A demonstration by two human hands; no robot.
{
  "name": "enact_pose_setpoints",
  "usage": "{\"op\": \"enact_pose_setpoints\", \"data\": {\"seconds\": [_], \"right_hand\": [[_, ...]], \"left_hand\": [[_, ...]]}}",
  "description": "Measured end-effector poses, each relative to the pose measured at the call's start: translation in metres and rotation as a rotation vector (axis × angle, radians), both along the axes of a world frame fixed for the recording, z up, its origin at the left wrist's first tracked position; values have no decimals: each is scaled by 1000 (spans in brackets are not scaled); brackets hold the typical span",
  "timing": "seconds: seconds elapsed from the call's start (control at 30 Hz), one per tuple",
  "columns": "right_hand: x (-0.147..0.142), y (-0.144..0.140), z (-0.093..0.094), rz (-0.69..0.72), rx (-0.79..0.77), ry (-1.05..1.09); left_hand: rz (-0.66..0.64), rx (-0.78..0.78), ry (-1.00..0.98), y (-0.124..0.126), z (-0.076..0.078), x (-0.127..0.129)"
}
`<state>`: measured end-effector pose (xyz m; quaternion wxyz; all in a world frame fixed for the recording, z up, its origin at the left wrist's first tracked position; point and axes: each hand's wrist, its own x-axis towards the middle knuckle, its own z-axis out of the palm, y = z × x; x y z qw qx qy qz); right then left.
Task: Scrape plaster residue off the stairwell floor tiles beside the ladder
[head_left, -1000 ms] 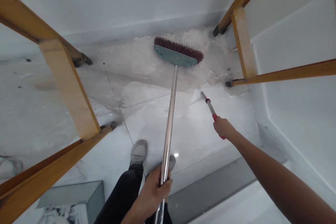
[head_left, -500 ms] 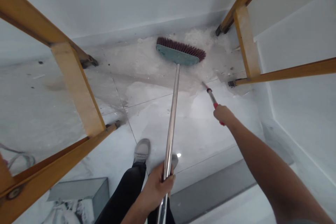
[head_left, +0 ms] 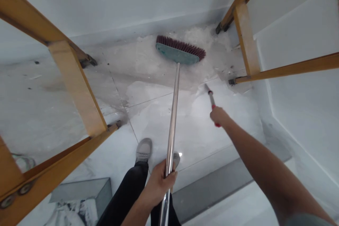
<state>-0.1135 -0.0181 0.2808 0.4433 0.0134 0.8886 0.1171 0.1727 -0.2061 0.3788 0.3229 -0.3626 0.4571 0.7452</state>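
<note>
My left hand (head_left: pixel 160 183) is closed around the shiny metal handle of a broom (head_left: pixel 178 53), which slants away from me. The broom's green head with dark red bristles rests on the dusty floor near the wall. Out to the right, my right hand (head_left: pixel 220 116) grips the red handle of a scraper (head_left: pixel 210 93) with a metal shaft. Its thin, blurred tip points down at the floor, by the border between a dusty patch and whiter tile (head_left: pixel 217 95). I cannot tell whether the tip touches.
Yellow ladder legs stand left (head_left: pixel 76 84) and right (head_left: pixel 246 39). A grey open-topped box (head_left: pixel 103 194) with crumpled material sits at lower left. A grey strip (head_left: pixel 212 190) crosses the floor at lower right. White walls (head_left: pixel 127 0) close in behind and right. Debris dots the floor.
My right hand has shifted slightly left, and the scraper stands at a steeper angle in the view. The broom and my left hand hold nearly the same place; the view has moved slightly.
</note>
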Motion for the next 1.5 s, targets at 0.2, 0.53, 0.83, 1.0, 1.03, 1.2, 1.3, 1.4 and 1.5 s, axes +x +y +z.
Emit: {"op": "enact_pose_setpoints", "data": {"seconds": [0.2, 0.53, 0.83, 1.0, 1.03, 1.2, 1.3, 1.4, 1.5], "right_hand": [[31, 5, 19, -13, 13, 3], [27, 56, 12, -264, 49, 223], [39, 62, 19, 273, 167, 262], [41, 82, 16, 285, 110, 139], [37, 83, 15, 312, 105, 159], [10, 75, 17, 355, 108, 191], [5, 76, 23, 370, 90, 128], [-2, 79, 24, 366, 92, 122], [-12, 86, 20, 346, 108, 142]], "left_hand": [[13, 30, -23, 1, 3, -6], [-1, 7, -40, 1, 2, -6], [-14, -11, -32, 4, -4, -5], [-8, -15, -24, 7, -8, -2], [-20, -22, -17, 8, -8, -2], [-25, -14, -20, 8, -8, -5], [-31, -20, -57, 10, -5, -10], [-20, -8, -60, 13, -4, -12], [-6, -12, -29, 16, -7, -10]]}}
